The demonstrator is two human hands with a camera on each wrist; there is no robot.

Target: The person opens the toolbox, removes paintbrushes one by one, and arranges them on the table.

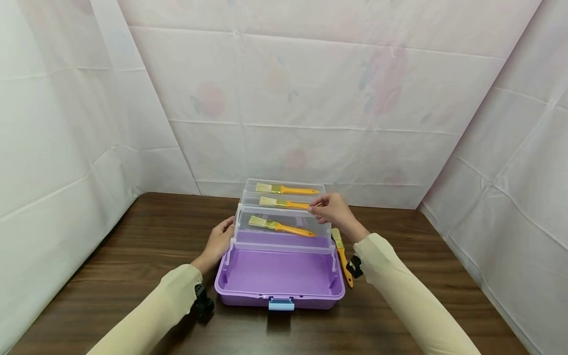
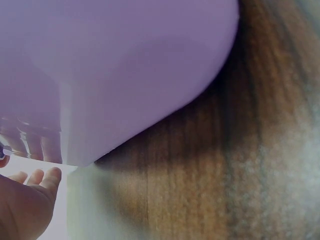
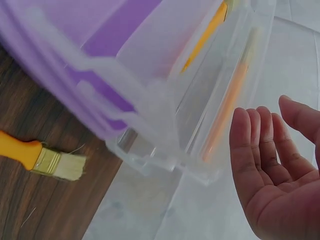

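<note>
A purple toolbox (image 1: 279, 296) stands open on the wooden table, its clear tiered trays (image 1: 284, 237) stepped back behind it. Each tray holds one yellow-handled paintbrush: near (image 1: 281, 226), middle (image 1: 284, 202), far (image 1: 286, 189). My left hand (image 1: 219, 241) rests with relaxed fingers against the left side of the box and near tray. My right hand (image 1: 330, 209) hovers by the right end of the middle tray, next to that brush's handle. In the right wrist view the right hand (image 3: 270, 170) is empty, fingers straight, beside the clear trays (image 3: 220, 100).
A fourth paintbrush (image 1: 342, 256) lies on the table (image 1: 133, 256) just right of the box, also seen as the brush (image 3: 45, 160) in the right wrist view. White cloth walls close in the table on three sides. A blue latch (image 1: 281, 304) sits at the box's front.
</note>
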